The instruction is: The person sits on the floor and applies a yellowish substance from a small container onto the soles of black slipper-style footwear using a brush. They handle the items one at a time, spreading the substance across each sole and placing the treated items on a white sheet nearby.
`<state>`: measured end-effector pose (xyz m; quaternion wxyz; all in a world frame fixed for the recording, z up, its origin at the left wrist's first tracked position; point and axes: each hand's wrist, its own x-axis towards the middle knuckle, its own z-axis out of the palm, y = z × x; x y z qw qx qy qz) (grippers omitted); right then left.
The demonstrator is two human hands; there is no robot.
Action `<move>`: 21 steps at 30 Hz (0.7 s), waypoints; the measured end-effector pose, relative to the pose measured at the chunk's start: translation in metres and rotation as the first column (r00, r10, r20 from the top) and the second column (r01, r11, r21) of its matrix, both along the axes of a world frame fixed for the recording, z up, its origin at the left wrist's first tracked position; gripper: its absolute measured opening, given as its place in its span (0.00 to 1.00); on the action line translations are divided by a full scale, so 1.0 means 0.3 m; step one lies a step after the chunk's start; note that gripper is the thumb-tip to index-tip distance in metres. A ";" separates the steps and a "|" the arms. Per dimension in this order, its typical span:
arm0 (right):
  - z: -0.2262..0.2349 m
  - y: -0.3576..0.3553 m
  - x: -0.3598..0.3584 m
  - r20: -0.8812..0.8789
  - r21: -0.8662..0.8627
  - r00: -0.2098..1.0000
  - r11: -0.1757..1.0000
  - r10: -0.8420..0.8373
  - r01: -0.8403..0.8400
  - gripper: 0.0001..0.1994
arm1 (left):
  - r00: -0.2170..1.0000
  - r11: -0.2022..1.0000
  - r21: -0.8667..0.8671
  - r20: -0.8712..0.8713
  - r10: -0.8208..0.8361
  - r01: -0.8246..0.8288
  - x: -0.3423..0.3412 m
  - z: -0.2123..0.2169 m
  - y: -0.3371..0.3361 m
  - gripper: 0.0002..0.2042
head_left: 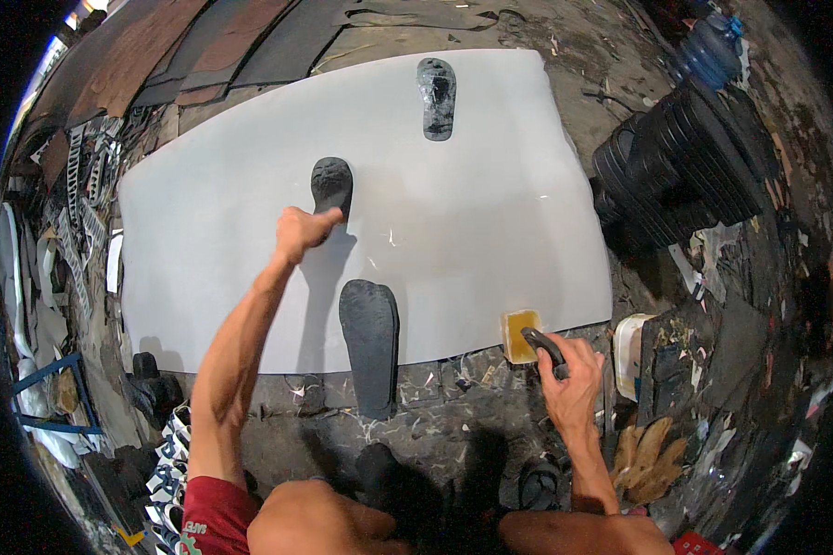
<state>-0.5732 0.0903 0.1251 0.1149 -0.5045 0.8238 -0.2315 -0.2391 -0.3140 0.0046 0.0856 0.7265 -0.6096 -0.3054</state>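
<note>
A large white sheet [250, 185] lies flat on the ground. My left hand [302, 231] grips the near end of a dark grey shoe sole [332, 183] lying on the sheet's middle. My right hand [572, 377] holds a dark-handled brush [543, 346] whose tip sits in a small yellow glue tub [518, 331] at the sheet's near right corner. A second sole [370, 342] lies over the sheet's near edge, between my hands. A third sole [437, 97], smeared and patchy, rests near the far edge.
A stack of black soles [685, 166] stands to the right, with a blue water bottle [710, 51] beyond it. A white container [627, 351] sits right of my right hand. Cut strips and scraps [83, 213] litter the left. Dark sheets [204, 46] lie at the back.
</note>
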 end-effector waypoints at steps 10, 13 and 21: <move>0.000 0.033 -0.046 0.017 0.051 0.999 0.998 -0.035 0.034 0.15 | 0.520 0.964 0.236 -0.812 0.265 -0.123 -0.387 0.358 -0.478 0.25; 0.016 0.041 -0.050 -0.024 -0.004 0.999 0.999 -0.040 0.039 0.13 | 0.581 0.975 0.005 -0.802 0.138 -0.224 -0.510 0.314 -0.642 0.26; 0.094 0.031 -0.034 -0.017 0.021 0.998 0.998 -0.059 0.059 0.13 | 0.979 0.941 -0.331 -0.205 0.001 -0.070 -0.674 -0.051 -0.558 0.48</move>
